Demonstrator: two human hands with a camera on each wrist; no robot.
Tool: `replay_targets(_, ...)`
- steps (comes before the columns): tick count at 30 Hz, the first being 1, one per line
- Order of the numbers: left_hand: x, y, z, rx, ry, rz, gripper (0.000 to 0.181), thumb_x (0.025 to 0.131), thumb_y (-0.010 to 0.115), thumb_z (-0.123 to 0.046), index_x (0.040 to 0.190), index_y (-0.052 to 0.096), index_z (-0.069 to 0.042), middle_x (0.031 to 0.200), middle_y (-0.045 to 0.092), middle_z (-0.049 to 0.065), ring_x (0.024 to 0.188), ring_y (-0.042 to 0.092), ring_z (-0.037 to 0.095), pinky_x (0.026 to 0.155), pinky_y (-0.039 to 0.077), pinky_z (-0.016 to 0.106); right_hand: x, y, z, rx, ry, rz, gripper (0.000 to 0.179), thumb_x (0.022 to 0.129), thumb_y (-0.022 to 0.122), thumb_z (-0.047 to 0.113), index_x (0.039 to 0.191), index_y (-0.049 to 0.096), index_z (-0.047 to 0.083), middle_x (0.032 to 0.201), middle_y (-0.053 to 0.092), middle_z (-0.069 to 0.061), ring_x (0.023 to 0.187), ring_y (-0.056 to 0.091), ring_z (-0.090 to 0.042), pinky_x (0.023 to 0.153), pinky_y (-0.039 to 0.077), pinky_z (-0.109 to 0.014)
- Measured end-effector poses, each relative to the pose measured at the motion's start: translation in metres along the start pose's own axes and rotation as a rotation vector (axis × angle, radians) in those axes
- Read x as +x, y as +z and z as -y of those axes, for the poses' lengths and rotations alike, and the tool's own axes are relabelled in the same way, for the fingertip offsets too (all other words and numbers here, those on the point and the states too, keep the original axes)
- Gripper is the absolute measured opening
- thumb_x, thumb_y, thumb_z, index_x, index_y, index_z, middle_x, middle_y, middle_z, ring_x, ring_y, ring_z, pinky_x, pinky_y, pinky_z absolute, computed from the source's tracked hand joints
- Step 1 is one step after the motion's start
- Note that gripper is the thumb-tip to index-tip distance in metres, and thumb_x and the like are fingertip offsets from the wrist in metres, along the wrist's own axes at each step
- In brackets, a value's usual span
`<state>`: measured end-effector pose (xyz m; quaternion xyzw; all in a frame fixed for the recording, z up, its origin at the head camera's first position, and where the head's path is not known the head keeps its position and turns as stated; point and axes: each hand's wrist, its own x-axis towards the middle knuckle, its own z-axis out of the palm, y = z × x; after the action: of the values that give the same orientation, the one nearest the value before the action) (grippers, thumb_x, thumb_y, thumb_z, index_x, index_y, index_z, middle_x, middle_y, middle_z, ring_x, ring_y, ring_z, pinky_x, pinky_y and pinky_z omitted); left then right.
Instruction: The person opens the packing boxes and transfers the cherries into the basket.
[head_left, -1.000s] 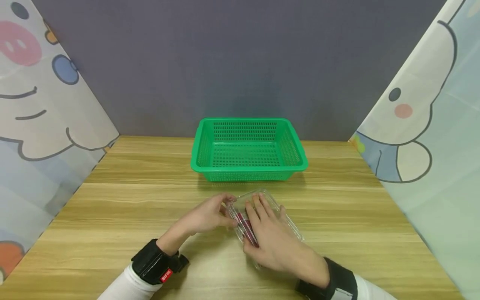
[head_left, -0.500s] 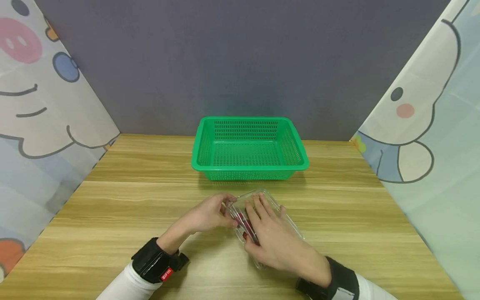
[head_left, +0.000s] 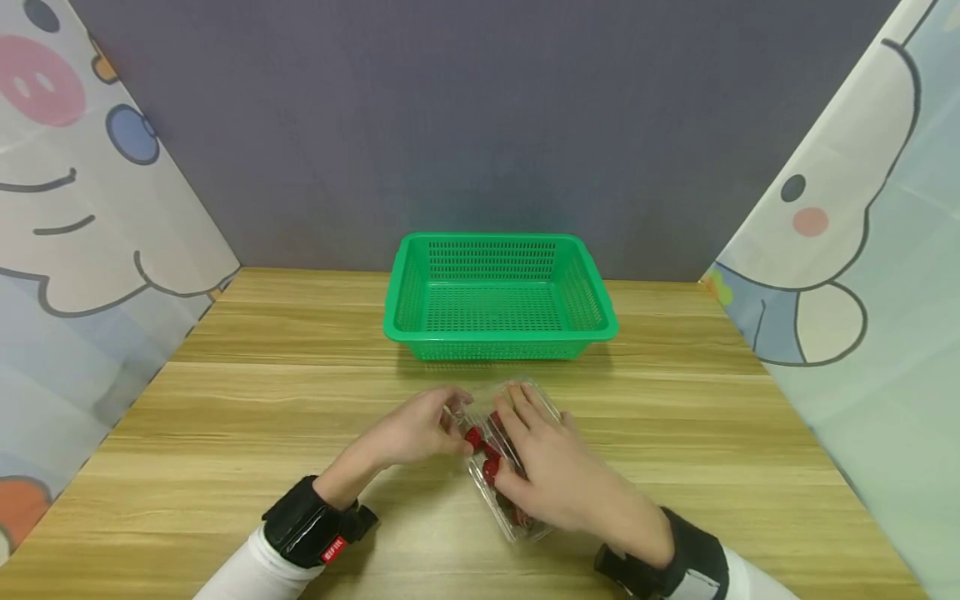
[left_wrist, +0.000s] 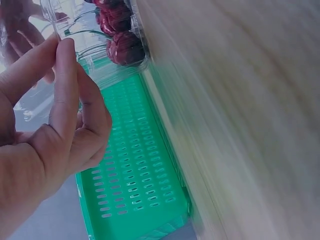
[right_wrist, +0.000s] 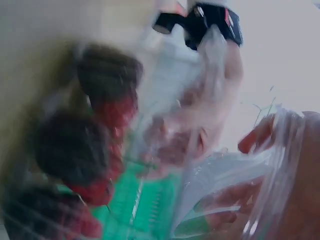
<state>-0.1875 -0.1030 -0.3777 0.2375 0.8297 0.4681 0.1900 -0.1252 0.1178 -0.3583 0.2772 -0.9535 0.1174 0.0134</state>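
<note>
A clear plastic clamshell box [head_left: 486,497] lies at an angle near the middle of the table, with several dark red, round fruits [head_left: 491,469] inside. Thin green stems show on the fruits [left_wrist: 125,48] in the left wrist view. My left hand [head_left: 426,429] pinches the plastic at the box's far left corner between thumb and index finger. On the other side, my right hand [head_left: 558,479] holds the transparent lid [right_wrist: 282,160], fingers spread over its top and thumb at its near edge. The lid stands raised on the left, baring the fruits there.
A green plastic basket [head_left: 498,340] with slotted walls stands behind the box, against the grey back panel [head_left: 480,125]. Printed cartoon sheets flank the wooden table [head_left: 300,367] left and right.
The lid has lifted at its left side, and more red fruits show beside the right thumb. My right hand has shifted slightly right; the left hand stays in place.
</note>
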Motion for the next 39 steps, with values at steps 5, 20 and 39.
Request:
replay_targets(5, 0.000, -0.001, 0.000, 0.009, -0.006, -0.001, 0.066, 0.074, 0.083, -0.001, 0.129, 0.049, 0.010, 0.106, 0.057, 0.015, 0.076, 0.059, 0.018, 0.060, 0.051, 0.028, -0.001, -0.009, -0.004, 0.109, 0.004, 0.020, 0.074, 0.092, 0.054, 0.040, 0.154, 0.030, 0.005, 0.157, 0.017, -0.013, 0.145, 0.013, -0.029, 0.098, 0.031, -0.063)
replay_targets(20, -0.001, -0.008, 0.002, -0.014, -0.001, 0.031, 0.061, 0.075, 0.081, 0.001, 0.128, 0.051, 0.009, 0.111, 0.056, 0.021, 0.080, 0.061, 0.018, 0.066, 0.052, 0.028, -0.003, -0.035, -0.020, 0.393, -0.006, 0.053, 0.075, 0.095, 0.060, 0.034, 0.155, 0.027, 0.004, 0.157, 0.020, -0.004, 0.144, 0.023, -0.022, 0.110, 0.025, -0.038)
replay_targets(39, -0.005, -0.018, 0.000, -0.014, -0.054, 0.039, 0.064, 0.074, 0.076, 0.008, 0.133, 0.052, 0.002, 0.120, 0.046, 0.022, 0.080, 0.064, 0.015, 0.068, 0.052, 0.028, -0.008, -0.059, -0.036, 0.529, 0.022, 0.042, 0.071, 0.096, 0.062, 0.032, 0.155, 0.029, 0.009, 0.153, 0.031, 0.000, 0.128, 0.049, -0.021, 0.088, 0.048, -0.026)
